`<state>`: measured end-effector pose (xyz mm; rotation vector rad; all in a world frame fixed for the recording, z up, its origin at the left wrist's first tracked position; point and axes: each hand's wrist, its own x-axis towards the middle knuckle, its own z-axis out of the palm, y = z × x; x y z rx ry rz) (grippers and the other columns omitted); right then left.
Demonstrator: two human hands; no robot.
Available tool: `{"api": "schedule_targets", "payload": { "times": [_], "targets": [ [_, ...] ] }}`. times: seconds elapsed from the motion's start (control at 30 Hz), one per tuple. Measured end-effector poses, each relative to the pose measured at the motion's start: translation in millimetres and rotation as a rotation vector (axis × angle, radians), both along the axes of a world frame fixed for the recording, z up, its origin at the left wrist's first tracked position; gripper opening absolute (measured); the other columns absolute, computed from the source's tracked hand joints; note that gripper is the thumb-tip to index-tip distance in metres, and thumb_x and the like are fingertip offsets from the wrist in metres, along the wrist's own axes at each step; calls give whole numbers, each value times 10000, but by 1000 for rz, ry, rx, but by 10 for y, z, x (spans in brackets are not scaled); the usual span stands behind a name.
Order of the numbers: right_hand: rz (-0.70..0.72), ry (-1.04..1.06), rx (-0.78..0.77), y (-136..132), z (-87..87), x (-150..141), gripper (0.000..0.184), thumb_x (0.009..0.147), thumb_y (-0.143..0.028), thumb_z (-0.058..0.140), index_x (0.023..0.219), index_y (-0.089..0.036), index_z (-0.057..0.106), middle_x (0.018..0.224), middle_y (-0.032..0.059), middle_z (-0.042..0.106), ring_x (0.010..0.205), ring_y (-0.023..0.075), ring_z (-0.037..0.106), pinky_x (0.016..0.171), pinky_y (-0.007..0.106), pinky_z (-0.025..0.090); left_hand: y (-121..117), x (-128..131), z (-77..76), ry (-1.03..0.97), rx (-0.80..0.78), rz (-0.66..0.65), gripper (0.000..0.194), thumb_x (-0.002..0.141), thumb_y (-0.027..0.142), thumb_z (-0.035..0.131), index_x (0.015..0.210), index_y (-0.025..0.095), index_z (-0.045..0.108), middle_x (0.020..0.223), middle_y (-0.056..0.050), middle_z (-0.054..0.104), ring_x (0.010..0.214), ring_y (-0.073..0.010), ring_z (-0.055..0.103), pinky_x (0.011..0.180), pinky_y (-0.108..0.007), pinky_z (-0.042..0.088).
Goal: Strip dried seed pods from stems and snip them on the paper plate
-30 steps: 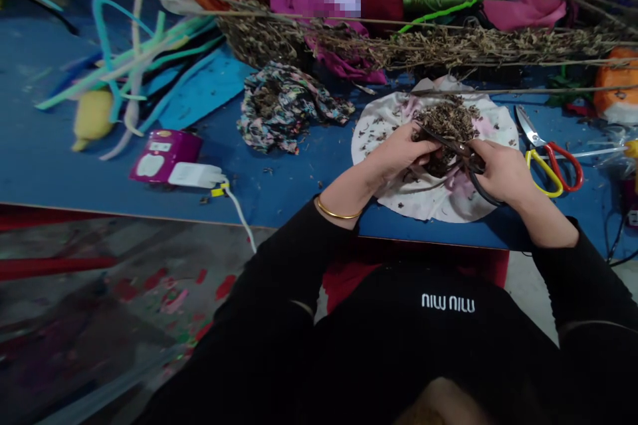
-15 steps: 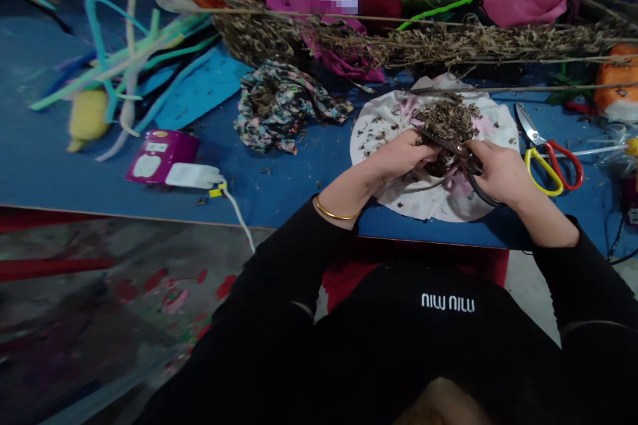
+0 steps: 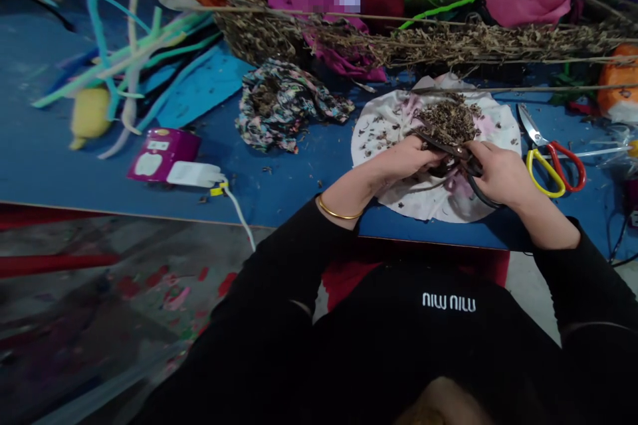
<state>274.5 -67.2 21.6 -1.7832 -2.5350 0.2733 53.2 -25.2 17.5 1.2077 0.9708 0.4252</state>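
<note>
This looks like a craft workshop: dried plant stems [image 3: 473, 44] and bunched magenta cloth [image 3: 361, 64] crowd the blue tabletop's [image 3: 294, 196] far side, bendy coloured strips [image 3: 133, 46] sprawl left, red-and-yellow-handled scissors [image 3: 539, 141] lie right, and scraps [image 3: 177, 296] litter the grey floor [image 3: 154, 234] near left.

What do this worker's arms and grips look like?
They belong to a person: long, loose-looking black sleeves that stop partway down the forearms. A thin gold-coloured bangle circles the left arm just beyond the sleeve's edge. The left grip and right grip are human hands without gloves.
</note>
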Motion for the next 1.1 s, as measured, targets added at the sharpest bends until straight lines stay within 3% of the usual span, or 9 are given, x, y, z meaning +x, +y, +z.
{"api": "schedule_targets", "payload": {
  "times": [0.43,0.63,0.77,0.97,1.1],
  "targets": [
    [24,78,-3,25,-19,57,369,921,-359,525,1195,-202,716,1065,139,799,924,301,712,710,340,423,64,-64,-30,-8,65,-59,326,985,243,659,711,203,489,665,15,395,574,-97,376,541,-257,366],
    [-57,131,57,21,-19,50,543,953,-505,547,1383,-197,672,1258,161,766,1021,329,713,739,357,460,87,-71,-68,-37,62,28,183,986,294,690,881,196,577,729,20,458,631,-114,466,596,-248,485],
    [-28,135,58,18,-16,48,601,947,-552,548,1410,-186,661,1243,160,762,996,325,711,732,358,458,80,-56,-75,-19,57,30,144,994,261,648,878,185,611,726,16,457,636,-121,477,622,-270,510],
    [-2,101,11,16,-26,52,478,934,-445,534,1293,-183,709,1124,147,789,951,313,718,716,349,437,89,-50,-48,48,141,-8,153,967,190,645,815,176,629,711,-12,486,640,-126,456,612,-273,418],
    [18,169,3,17,-15,77,421,936,-410,536,1251,-202,724,1058,126,802,919,294,718,720,331,443,82,-57,-19,14,125,-1,86,967,214,635,890,179,651,774,-42,558,703,-152,539,625,-274,442]
  ]
}}
